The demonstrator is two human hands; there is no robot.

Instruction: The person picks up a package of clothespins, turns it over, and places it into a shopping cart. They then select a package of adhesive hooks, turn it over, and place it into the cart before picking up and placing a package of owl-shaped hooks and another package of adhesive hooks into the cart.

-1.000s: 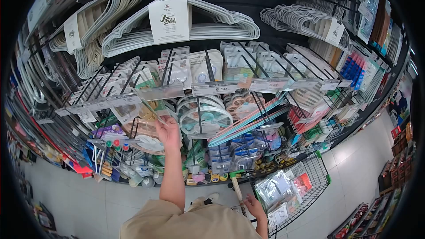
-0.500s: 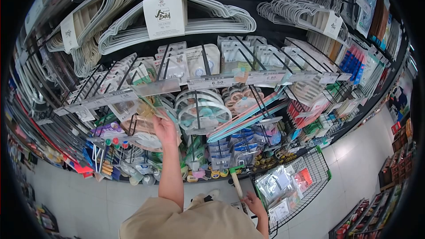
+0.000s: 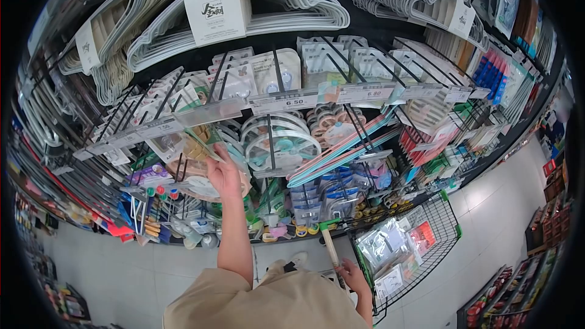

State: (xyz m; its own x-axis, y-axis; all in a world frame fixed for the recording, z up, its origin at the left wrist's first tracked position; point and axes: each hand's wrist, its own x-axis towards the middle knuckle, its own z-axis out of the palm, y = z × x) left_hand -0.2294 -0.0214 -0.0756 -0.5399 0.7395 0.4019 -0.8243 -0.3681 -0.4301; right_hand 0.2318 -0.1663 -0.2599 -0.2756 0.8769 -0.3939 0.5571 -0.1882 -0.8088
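My left hand is raised to the display rack, fingers touching a clear packet with tan and green contents that hangs on a peg below a price rail. Whether the fingers pinch the packet or only rest on it is unclear. Round white-and-teal reels hang just right of that hand. My right hand is low at the bottom, closed around the handle of a black wire shopping basket that holds several clear packets.
Bundles of white hangers hang across the top of the rack. Price labels line the peg rails. Pastel rods slant to the right. Small bottles and tools crowd the lower left. Pale floor tiles lie to the right.
My left hand has crept slightly up and left along the hanging packet. The view has shifted a little, and the basket with my right hand sits slightly lower and further right.
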